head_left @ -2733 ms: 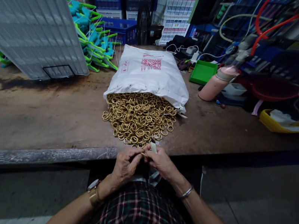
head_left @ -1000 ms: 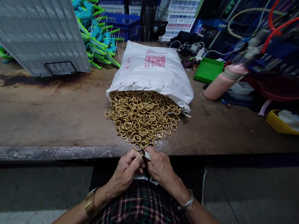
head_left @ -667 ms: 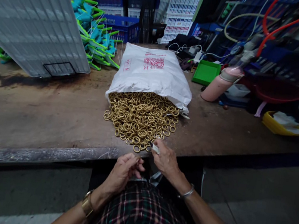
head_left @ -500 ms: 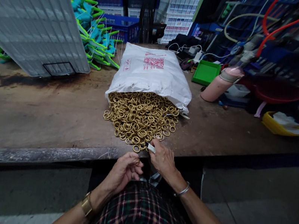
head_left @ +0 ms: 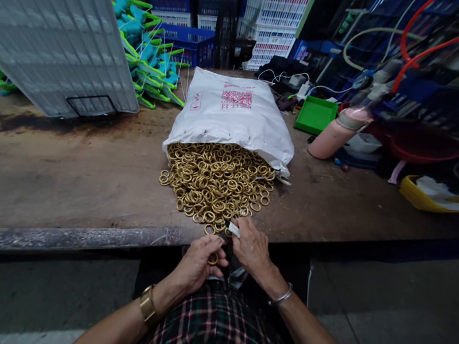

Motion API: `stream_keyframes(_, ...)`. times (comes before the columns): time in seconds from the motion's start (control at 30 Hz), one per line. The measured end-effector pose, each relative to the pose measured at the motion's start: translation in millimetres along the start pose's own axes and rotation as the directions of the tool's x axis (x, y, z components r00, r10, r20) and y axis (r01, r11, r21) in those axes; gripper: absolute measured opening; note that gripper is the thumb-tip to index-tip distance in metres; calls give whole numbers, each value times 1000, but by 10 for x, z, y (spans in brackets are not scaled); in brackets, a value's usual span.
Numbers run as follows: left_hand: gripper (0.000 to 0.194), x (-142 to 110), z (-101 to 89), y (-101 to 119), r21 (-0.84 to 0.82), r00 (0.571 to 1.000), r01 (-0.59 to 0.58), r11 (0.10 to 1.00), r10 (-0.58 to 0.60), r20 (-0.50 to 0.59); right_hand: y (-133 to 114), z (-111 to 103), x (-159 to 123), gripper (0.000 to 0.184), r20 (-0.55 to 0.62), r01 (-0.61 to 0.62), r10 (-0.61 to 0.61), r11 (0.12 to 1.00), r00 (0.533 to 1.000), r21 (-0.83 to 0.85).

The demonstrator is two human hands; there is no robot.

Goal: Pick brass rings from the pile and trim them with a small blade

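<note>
A heap of gold-coloured rings (head_left: 210, 183) spills from the mouth of a white printed sack (head_left: 234, 114) onto the table. Just below the table's front edge, my left hand (head_left: 195, 263) is closed with a single gold ring (head_left: 213, 259) in its curled fingers. Beside it, my right hand (head_left: 254, 250) grips a small white piece with a dark tip (head_left: 233, 229); its kind is unclear. That tip lies close to the nearest rings of the heap. The two hands are close together, with the fingertips of the left just below the right.
On the left a grey ribbed panel (head_left: 61, 23) leans over the brown table (head_left: 81, 172), before green and blue plastic pieces (head_left: 155, 61). To the right are a green tray (head_left: 316, 115), a pink bottle (head_left: 335, 136) and a yellow tray (head_left: 434, 198). Stacked crates (head_left: 276, 13) stand behind.
My left hand has risen slightly and moved right, closer to my right hand. A ring now shows in its fingers. My right hand has barely moved.
</note>
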State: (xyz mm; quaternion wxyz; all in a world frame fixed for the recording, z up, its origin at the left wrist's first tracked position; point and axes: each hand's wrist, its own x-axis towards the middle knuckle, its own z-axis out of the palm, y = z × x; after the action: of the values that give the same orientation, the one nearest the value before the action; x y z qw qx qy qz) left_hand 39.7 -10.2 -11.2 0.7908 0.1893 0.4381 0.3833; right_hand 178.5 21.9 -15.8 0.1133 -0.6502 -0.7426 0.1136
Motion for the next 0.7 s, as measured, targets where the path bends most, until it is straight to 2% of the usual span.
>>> stream_keyframes(0.2, 39, 2, 52, -45, 97, 997, -70, 993, 74, -37, 90, 58, -84, 12, -137, 201, -171, 947, 976, 251)
stream_keyframes(0.3, 38, -9, 49, -25, 117, 995, -83, 990, 89, -51, 60, 73, -125, 10, -171, 257, -209, 902, 963, 347)
stream_keyframes(0.37, 36, -20, 45, -3, 163, 991, -97, 982, 110, -71, 23, 67, -132, 8, -151, 225, -177, 877, 973, 425)
stream_keyframes(0.47, 33, -40, 35, 12, 345, 970, -176, 922, 222, -97, -32, 31, -118, 16, -37, 70, -60, 822, 998, 565)
stream_keyframes(0.6, 26, -63, 22, -3, 571, 891, -386, 725, 454, 26, -73, -14, -97, 26, 133, -85, -7, 735, 991, 673)
stream_keyframes(0.67, 24, -74, 21, -4, 600, 861, -440, 668, 505, 69, -81, -14, -98, 29, 162, -105, -13, 710, 987, 697)
stream_keyframes(0.7, 23, -79, 21, 0, 599, 863, -436, 671, 501, 66, -83, -10, -100, 30, 164, -108, -12, 706, 986, 700)
